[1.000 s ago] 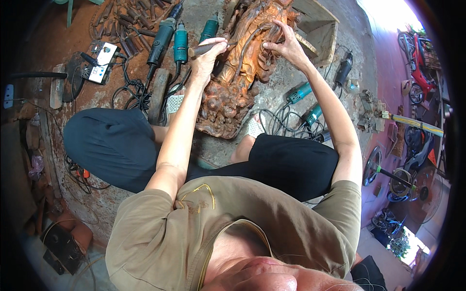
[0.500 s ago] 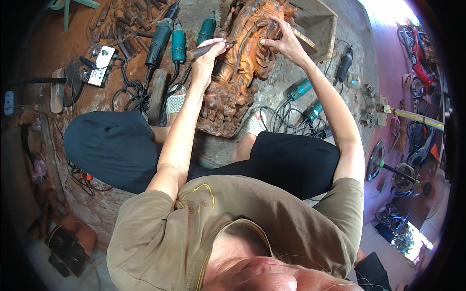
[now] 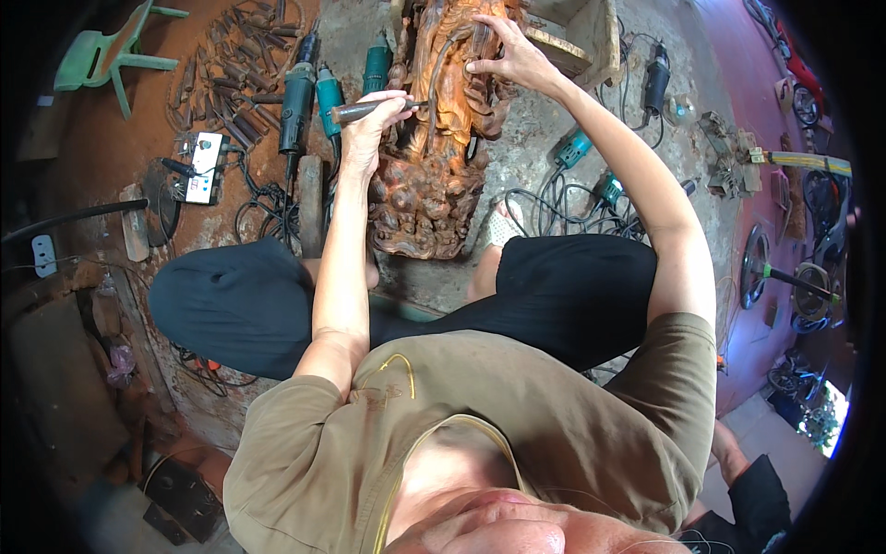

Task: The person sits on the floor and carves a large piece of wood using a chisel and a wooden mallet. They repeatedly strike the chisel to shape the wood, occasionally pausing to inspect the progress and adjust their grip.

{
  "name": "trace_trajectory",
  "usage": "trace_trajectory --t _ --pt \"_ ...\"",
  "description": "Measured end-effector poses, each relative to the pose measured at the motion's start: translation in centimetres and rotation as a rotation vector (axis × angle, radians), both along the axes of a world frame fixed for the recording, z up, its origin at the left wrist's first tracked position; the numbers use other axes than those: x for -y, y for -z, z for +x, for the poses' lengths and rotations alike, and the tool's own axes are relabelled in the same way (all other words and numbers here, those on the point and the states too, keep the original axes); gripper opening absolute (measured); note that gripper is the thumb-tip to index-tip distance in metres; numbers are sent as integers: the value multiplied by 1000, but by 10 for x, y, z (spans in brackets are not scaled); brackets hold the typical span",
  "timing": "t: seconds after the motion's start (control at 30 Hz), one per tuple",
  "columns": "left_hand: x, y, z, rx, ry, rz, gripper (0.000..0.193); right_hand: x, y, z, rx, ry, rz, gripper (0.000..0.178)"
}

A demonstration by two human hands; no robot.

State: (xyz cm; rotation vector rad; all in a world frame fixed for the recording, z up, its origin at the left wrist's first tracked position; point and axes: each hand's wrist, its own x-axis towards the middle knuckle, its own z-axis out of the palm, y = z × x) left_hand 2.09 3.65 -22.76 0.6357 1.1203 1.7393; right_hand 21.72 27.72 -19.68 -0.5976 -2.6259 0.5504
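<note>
Between my feet lies a carved reddish-brown wooden sculpture (image 3: 427,217), its knobbly base toward me and its smoother, lighter orange part farther off. My left hand (image 3: 365,138) is closed round a carving chisel (image 3: 353,112) with a dark wooden handle. The thin blade points right, and its tip meets the sculpture's left side close to a long curved ridge. On the far right part of the carving rests my right hand (image 3: 519,63), thumb and fingers spread apart, holding no tool.
Several teal power grinders (image 3: 297,111) lie left of the sculpture, beyond them a heap of wooden-handled tools (image 3: 235,88). A white control box (image 3: 201,169), tangled cables (image 3: 268,214) and a green chair (image 3: 111,55) are farther left. Rightward are a wooden crate (image 3: 604,42), more grinders (image 3: 572,148) and another person's arm (image 3: 729,450).
The whole view has turned slightly, bringing more of the green chair in at the upper left. Both hands stay at the sculpture, and the chisel now lies more level in the picture.
</note>
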Motion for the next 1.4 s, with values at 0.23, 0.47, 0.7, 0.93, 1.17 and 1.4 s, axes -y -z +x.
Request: trace_trajectory --t 0.23,0.47,0.7,0.93,1.17,1.4 --pt "-9 5 10 81 -134 82 23 -1 4 2 -26 -4 26 86" --pt "2 -14 4 -118 37 13 23 14 -19 -1 -62 15 -170 89" --pt "0 -12 -3 -59 0 22 22 13 -19 -1 -71 15 -201 87" --pt "-4 3 4 80 -45 46 23 18 -20 0 -39 50 -216 84" --pt "4 -10 -6 -41 65 -21 21 14 -20 -3 -52 39 -177 85" --pt "-6 1 4 30 -47 26 23 15 -15 -2 -36 59 -176 87"
